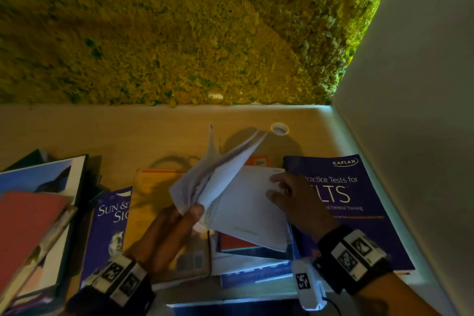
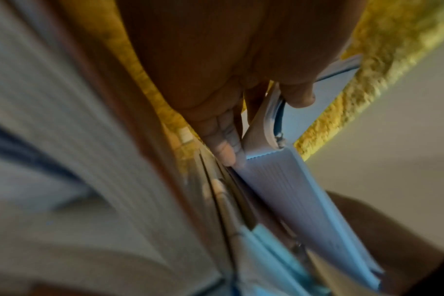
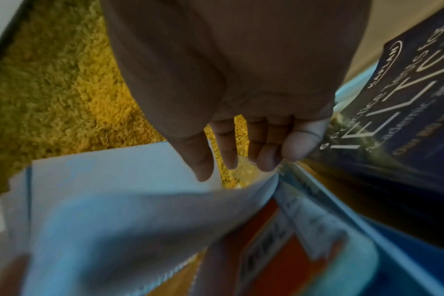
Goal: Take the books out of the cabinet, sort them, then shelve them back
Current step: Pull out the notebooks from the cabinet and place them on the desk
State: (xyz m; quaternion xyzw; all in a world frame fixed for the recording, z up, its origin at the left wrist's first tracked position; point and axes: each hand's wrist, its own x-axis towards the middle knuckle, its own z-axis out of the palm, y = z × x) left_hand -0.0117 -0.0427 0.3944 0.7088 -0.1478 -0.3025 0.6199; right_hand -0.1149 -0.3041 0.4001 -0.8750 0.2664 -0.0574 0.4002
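Left hand (image 1: 177, 223) pinches my open white booklet (image 1: 230, 195) mid-frame — right hand (image 1: 295, 200), fingers loose, rests on its page, beside the Kaplan book (image 1: 359, 202).

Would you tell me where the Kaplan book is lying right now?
In the head view, the Kaplan book lies flat on the desk at the right, against the white wall, partly under the right hand.

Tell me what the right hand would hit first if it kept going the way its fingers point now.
Most likely the open booklet. In the head view the right hand points leftward with straight fingers already at the booklet's right page, which the left hand grips at the spine. Depth is unclear; the fingertips may be touching already.
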